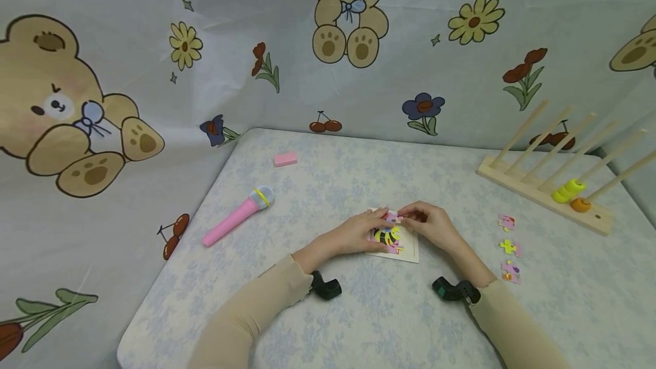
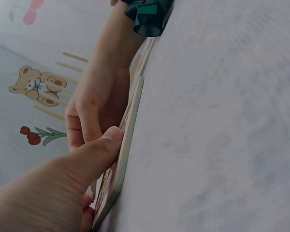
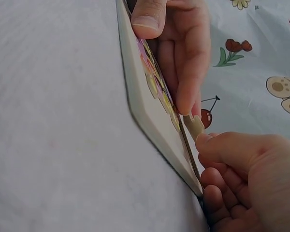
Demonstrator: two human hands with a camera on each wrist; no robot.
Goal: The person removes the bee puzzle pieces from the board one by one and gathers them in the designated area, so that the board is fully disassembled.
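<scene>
A small puzzle board point(image 1: 410, 246) with a bee picture lies on the table, partly filled with pink and yellow pieces. My left hand point(image 1: 356, 233) holds the board from its left side, the thumb on its near part and the fingers across its far part. Between the thumb and fingers of my right hand point(image 1: 433, 225) is a puzzle piece point(image 3: 194, 126), pinched at the board's far edge and tilted above it. In the right wrist view, a left fingertip point(image 3: 184, 107) is close against this piece; whether it touches is unclear.
Three loose puzzle pieces point(image 1: 509, 247) lie in a column to the right. Behind them stands a wooden peg rack point(image 1: 543, 195) with yellow and orange beads. A pink toy microphone point(image 1: 233, 221) lies to the left, and a pink block point(image 1: 285, 159) farther back.
</scene>
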